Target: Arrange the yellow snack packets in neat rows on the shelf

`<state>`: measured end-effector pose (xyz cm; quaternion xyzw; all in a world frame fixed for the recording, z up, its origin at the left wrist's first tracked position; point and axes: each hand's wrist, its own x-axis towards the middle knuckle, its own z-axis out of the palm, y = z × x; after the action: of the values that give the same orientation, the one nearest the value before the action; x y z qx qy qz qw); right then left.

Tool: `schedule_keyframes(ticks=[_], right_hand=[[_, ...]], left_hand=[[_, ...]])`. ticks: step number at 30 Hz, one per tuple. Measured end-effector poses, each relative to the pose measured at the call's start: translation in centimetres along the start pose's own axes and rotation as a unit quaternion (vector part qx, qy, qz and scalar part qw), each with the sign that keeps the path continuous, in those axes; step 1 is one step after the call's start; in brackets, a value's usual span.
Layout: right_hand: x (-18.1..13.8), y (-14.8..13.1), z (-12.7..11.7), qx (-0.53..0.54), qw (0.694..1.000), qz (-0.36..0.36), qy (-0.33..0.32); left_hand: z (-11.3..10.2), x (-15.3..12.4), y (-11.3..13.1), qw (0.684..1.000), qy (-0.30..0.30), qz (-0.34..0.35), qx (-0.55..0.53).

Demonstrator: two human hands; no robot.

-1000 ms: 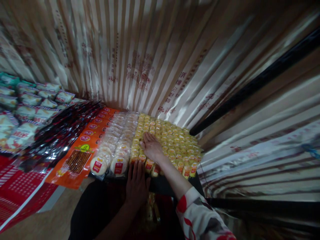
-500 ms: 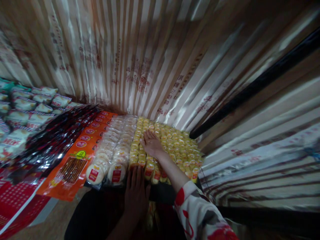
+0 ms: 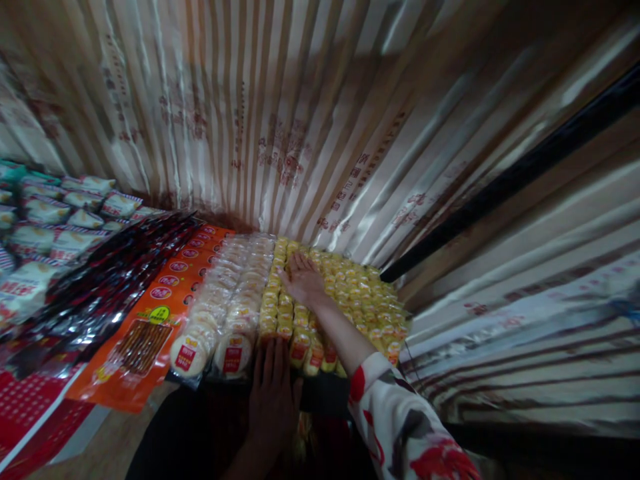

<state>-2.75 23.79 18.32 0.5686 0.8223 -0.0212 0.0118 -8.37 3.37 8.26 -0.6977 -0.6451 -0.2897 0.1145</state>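
Observation:
Rows of small yellow-wrapped snack packs [image 3: 365,300] lie side by side at the middle right. My right hand [image 3: 303,280] rests flat on top of the left rows, fingers stretched out and pointing away from me. At the front end of those rows, my left hand [image 3: 273,387] lies with its fingers extended, the tips touching the nearest packs. Neither hand grips anything. Just left of the yellow packs are two rows of round white crackers [image 3: 235,340] in clear wrappers with red labels.
Left of the crackers lie orange snack packets [image 3: 145,333], then a heap of dark shiny packets [image 3: 110,280] and white snack bags [image 3: 50,233]. A striped plastic sheet [image 3: 280,133] hangs behind. A black pole [image 3: 500,180] slants in from the right. My knee [image 3: 170,433] is below.
My right hand has shifted very slightly forward on the yellow packs. My left hand stays at their front ends, and the view has tilted a little.

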Motion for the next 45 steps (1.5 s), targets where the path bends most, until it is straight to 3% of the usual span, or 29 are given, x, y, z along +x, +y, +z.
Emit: schedule_keyframes(ticks=[11, 16, 20, 24, 28, 32, 37, 45], right_hand=[[0.9, 0.2, -0.3, 0.017, 1.000, 0.003, -0.014], [2.2, 0.7, -0.3, 0.011, 0.999, 0.012, 0.032], [2.9, 0.6, 0.1, 0.007, 1.000, 0.013, -0.004], [3.1, 0.7, 0.4, 0.012, 0.999, 0.027, 0.017], [3.5, 1.0, 0.1, 0.014, 1.000, 0.023, -0.005], [4.8, 1.3, -0.3, 0.018, 0.999, 0.023, 0.025], [5.9, 1.3, -0.2, 0.033, 0.999, 0.011, -0.013], [6.7, 1.7, -0.3, 0.093, 0.996, -0.005, -0.002]], left_hand=[[0.3, -0.1, -0.1, 1.000, 0.014, 0.007, -0.005], [0.3, 0.0, -0.1, 1.000, 0.021, 0.003, -0.011], [0.4, -0.1, 0.0, 1.000, 0.021, 0.002, -0.023], [0.5, -0.2, 0.0, 1.000, 0.017, -0.009, -0.022], [0.4, -0.2, 0.0, 1.000, 0.018, -0.006, -0.025], [0.4, -0.1, 0.1, 0.999, 0.015, -0.012, -0.032], [0.5, -0.1, 0.1, 0.999, 0.017, -0.009, -0.034], [0.5, 0.0, 0.0, 1.000, 0.020, 0.002, -0.024]])
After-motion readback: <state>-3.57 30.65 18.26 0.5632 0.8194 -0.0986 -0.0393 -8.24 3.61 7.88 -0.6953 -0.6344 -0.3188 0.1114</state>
